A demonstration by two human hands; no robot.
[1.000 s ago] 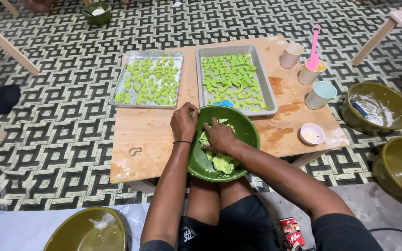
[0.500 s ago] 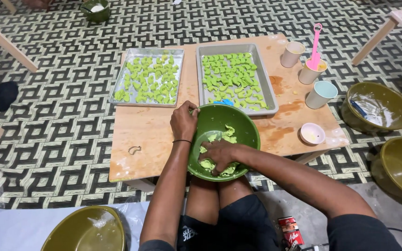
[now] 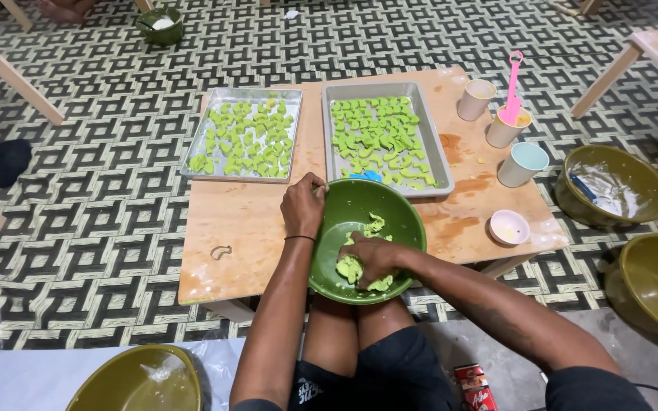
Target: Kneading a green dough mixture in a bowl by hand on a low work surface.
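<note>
Fingers (image 3: 361,257) of the right hand (image 3: 372,259) are curled down into the dough (image 3: 350,268), pressing and gathering it at the bottom of the green bowl (image 3: 401,221). Left hand (image 3: 302,205) is pinched on the bowl's rim, holding it steady at the desk (image 3: 247,228) edge. Looks like the kneading/scooping step to me. Next move probably needs a firm grab to lift a lump clear. Dough sits right under and partly between those fingers, with some scraps further up the bowl.

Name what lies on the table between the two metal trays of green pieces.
Nothing: in the head view only a bare strip of wooden table separates the left tray from the right tray.
</note>
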